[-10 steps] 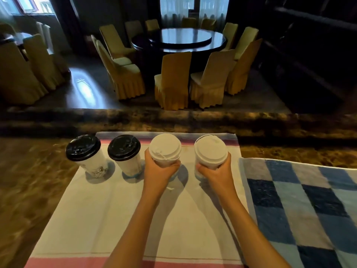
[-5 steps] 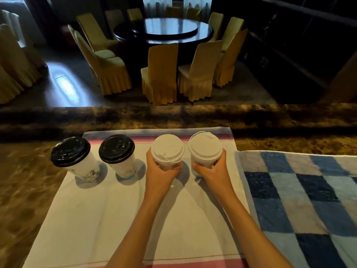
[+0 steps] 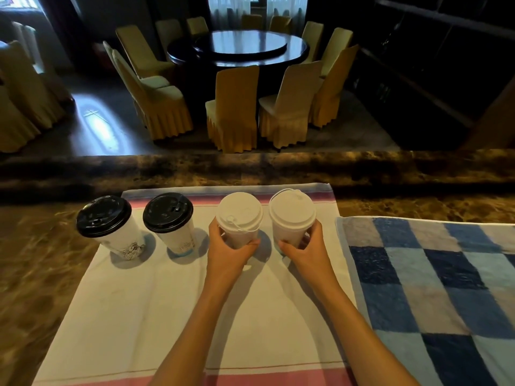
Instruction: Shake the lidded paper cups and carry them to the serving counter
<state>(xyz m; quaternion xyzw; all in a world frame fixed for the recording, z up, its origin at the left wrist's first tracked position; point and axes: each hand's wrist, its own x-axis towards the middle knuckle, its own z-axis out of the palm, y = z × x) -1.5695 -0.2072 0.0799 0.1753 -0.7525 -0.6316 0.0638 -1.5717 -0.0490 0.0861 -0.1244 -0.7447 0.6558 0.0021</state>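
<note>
Four lidded paper cups in a row on a white pink-striped towel (image 3: 133,302), two black-lidded cups (image 3: 103,216) standing free at left, left hand (image 3: 229,253) fingers wrapped around a white-lidded cup (image 3: 239,215), right hand (image 3: 308,250) gripping its twin (image 3: 292,214), printing illegible

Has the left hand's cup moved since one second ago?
Yes: the cup in the left hand shifted slightly right, away from the nearer black-lidded cup.

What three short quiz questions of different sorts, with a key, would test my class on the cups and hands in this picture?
1. How many lidded cups stand on the white towel?
2. True or false: the left hand grips a black-lidded cup.
3. Which lies right of the cups: A) checked blue towel, B) tray?

Key: 1. Four. 2. False; it grips the left white-lidded cup, as the right hand grips the right white-lidded cup. 3. A.
</note>
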